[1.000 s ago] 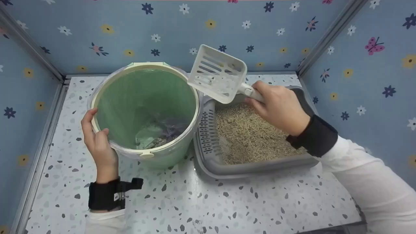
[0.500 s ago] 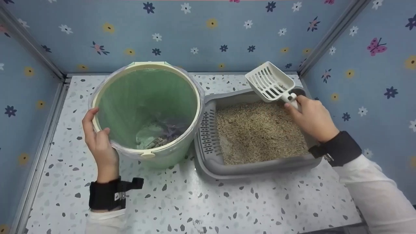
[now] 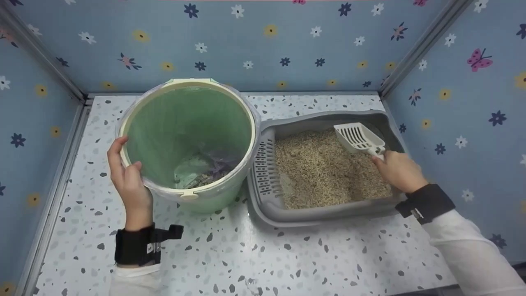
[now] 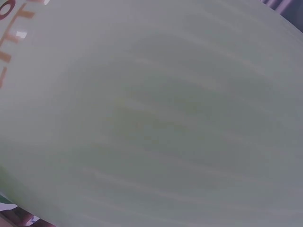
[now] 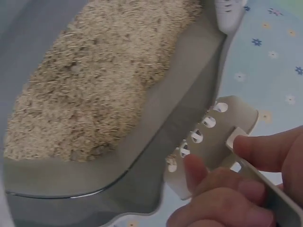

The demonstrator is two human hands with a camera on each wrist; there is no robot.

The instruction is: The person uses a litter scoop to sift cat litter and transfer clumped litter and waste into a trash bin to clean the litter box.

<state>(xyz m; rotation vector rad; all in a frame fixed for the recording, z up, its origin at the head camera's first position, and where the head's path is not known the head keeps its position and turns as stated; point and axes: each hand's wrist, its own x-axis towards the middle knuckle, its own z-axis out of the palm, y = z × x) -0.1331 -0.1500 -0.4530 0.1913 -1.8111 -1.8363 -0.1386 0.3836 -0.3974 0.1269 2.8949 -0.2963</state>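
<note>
My left hand [image 3: 132,181] grips the left rim of a green trash bin [image 3: 218,201], fingers on the outer wall and fingertips at the cream ring. The bin tips slightly toward me, with a clear liner and some clumps and purple plastic at its bottom. In the left wrist view the pale bin wall [image 4: 156,123] fills the frame. My right hand [image 3: 400,170] holds a white slotted litter scoop [image 3: 358,137] by its handle, over the back right of the grey litter box [image 3: 283,216]. Tan pellet litter [image 3: 316,164] covers the box floor, with the scoop low above it.
The bin and litter box stand side by side on a white speckled tabletop [image 3: 213,263]. Blue flowered panels [image 3: 230,37] close off the back and both sides. A perforated step [image 3: 265,168] forms the box's left end.
The right hand has carried the scoop from beside the bin's rim rightward, then down over the back right of the litter box. The left hand stays on the bin.
</note>
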